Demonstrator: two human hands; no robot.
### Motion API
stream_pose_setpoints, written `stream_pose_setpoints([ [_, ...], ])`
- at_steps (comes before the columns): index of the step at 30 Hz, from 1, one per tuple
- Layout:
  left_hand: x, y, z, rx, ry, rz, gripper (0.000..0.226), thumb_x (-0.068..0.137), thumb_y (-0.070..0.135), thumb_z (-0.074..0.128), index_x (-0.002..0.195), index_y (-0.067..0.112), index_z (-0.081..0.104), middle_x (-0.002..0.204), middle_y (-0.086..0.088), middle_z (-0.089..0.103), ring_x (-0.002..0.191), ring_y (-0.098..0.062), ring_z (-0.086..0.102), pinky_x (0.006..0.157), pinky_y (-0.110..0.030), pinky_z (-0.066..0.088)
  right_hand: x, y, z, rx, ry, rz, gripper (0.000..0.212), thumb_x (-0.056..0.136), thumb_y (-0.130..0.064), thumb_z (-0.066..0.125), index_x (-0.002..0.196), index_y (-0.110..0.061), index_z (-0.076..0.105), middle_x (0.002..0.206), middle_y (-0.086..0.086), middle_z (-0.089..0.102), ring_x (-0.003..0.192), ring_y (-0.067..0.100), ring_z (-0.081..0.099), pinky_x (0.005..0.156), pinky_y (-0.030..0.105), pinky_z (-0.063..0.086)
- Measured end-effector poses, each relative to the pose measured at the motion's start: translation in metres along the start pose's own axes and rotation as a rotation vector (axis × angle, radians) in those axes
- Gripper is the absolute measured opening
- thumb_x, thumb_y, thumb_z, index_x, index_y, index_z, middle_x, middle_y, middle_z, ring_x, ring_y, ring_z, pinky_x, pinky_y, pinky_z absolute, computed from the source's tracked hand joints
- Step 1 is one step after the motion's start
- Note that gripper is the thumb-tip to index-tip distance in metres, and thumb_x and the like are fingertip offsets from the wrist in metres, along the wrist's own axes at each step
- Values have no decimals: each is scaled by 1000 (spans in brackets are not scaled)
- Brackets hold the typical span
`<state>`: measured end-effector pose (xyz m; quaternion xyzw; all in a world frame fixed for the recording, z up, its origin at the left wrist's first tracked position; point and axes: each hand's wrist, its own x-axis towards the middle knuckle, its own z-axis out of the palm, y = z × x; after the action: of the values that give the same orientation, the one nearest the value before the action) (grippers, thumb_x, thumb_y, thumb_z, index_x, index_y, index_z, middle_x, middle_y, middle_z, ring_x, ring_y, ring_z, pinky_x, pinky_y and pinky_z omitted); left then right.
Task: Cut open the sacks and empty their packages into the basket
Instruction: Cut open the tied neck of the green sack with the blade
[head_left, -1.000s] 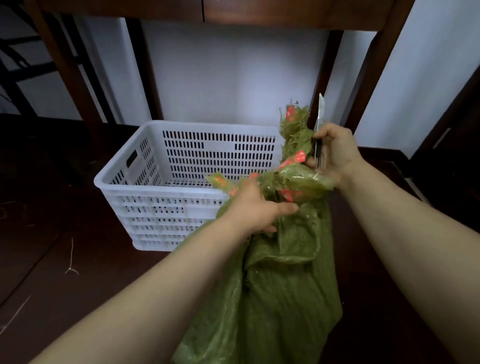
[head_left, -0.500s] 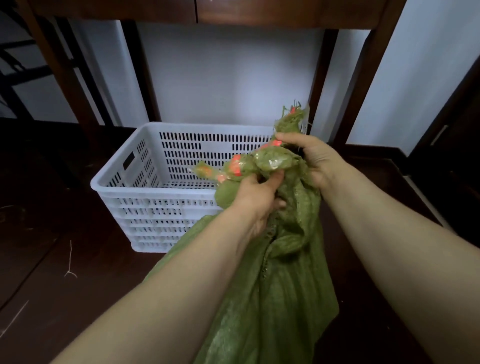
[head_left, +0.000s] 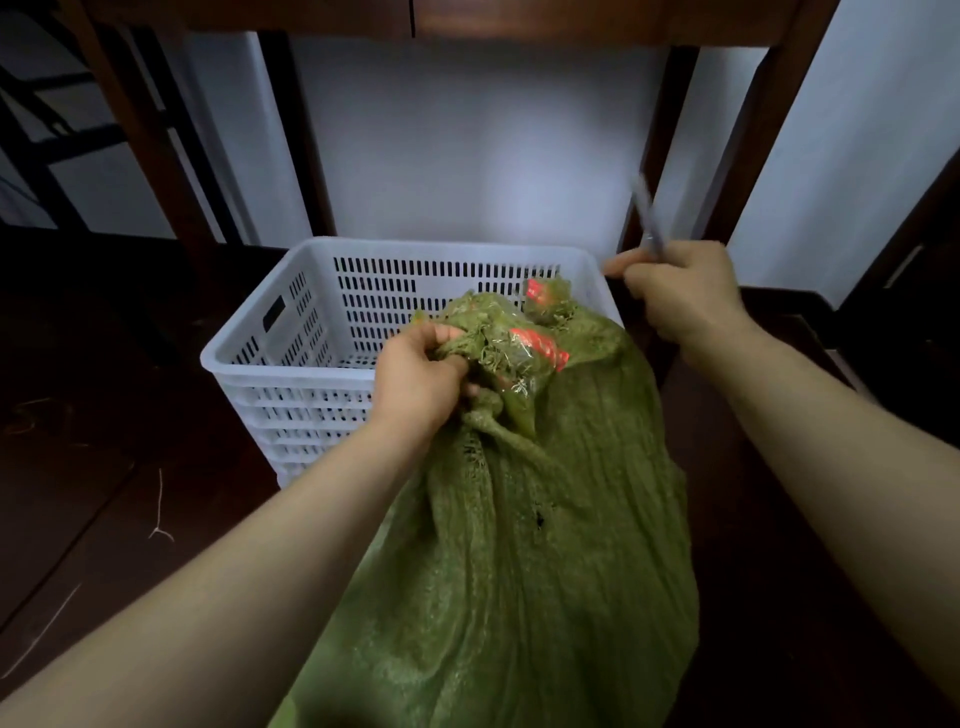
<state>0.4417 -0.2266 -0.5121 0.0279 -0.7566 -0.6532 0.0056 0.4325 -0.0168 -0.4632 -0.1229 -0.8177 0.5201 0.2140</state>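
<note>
Off the sack (head_left: 545, 545) now with the right hand (head_left: 680, 291), swung out past the far right corner of the basket (head_left: 244, 338), well apart from the cloth it was pinching half a second back. Clenched round the knife (head_left: 647, 218), pointing it upward, too blurred to read the edge. Lower with the sack mouth as well, leaning at the basket's near right corner instead of lifted up in front of the back wall.

Bunching the frayed mouth in the left hand (head_left: 421, 379), fingers curled hard into the weave. Showing clear packages (head_left: 537, 345) with red print through the opening, none tipped in yet as far as can be seen.

Judging by the folds: soft, floppy woven mesh, light in itself, weighted low by the load, more likely to snag and fray than to slip. Best taken by the gathered neck, as now; then by the bottom corners for the tipping.
</note>
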Motion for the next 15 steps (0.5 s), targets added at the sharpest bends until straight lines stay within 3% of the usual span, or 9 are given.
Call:
stream_pose_setpoints([
  [2, -3, 1, 3, -85, -11, -31, 26, 85, -9, 57, 76, 15, 59, 78, -7, 64, 61, -15, 62, 58, -26, 56, -11, -5, 11, -83, -233, 6, 18, 87, -8, 59, 91, -20, 72, 76, -2, 63, 53, 2, 52, 47, 16, 40],
  [5, -7, 6, 4, -222, -39, -62, 23, 83, -12, 50, 72, 7, 57, 76, -6, 61, 72, -17, 60, 64, -25, 54, -19, 8, 27, -232, -428, 46, 25, 92, -27, 59, 104, -9, 71, 93, 8, 68, 76, 15, 63, 72, 26, 49],
  [7, -9, 8, 0, -297, -58, -61, 20, 86, -7, 48, 70, 4, 53, 78, -4, 59, 76, -14, 57, 66, -22, 52, -19, 15, 31, -264, -374, 50, 36, 93, -36, 56, 92, -3, 70, 80, 9, 63, 78, 22, 59, 71, 30, 45],
  [9, -11, 8, -4, -360, -90, -90, 17, 86, 7, 59, 70, 6, 57, 72, -2, 62, 71, -14, 59, 68, -24, 53, -17, 17, 32, -292, -309, 56, 39, 91, -46, 56, 73, -14, 67, 70, 4, 61, 79, 23, 61, 73, 32, 46],
  [11, -14, 7, -5, -251, -134, -61, 18, 80, 16, 72, 69, 10, 60, 65, 0, 63, 61, -13, 59, 61, -23, 52, -12, 17, 33, -378, -255, 43, 48, 88, -56, 53, 65, -15, 62, 67, 3, 60, 78, 24, 61, 74, 35, 49],
  [15, -21, 13, -2, -129, -156, -1, 23, 78, 2, 73, 71, 14, 55, 62, 0, 59, 53, -12, 55, 48, -17, 48, -3, 14, 30, -693, -88, -58, 57, 91, -61, 40, 65, -14, 59, 68, 2, 55, 78, 27, 58, 58, 29, 40],
])
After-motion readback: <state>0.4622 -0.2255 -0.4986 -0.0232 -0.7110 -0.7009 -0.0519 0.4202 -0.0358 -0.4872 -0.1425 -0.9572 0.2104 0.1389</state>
